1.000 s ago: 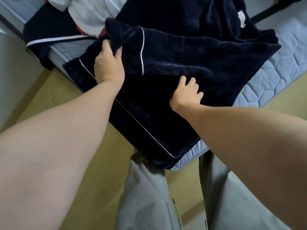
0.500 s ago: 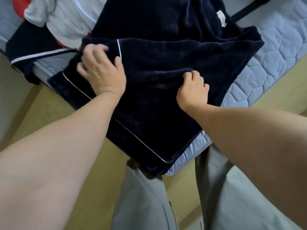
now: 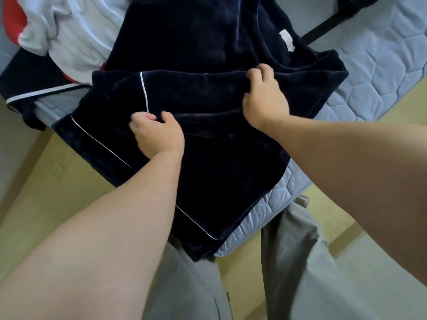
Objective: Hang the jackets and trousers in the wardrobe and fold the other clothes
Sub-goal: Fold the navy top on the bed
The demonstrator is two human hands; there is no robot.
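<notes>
left hand (image 3: 157, 132), right hand (image 3: 265, 99) — gripping navy garment (image 3: 219, 172)

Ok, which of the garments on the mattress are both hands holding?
The navy velvety garment with white piping: the left hand and right hand both grip its folds. The white-and-red garment beyond it lies untouched.

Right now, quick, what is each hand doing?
Left hand: closed, gripping the navy garment.
Right hand: closed, gripping the same garment's folded edge.
</notes>
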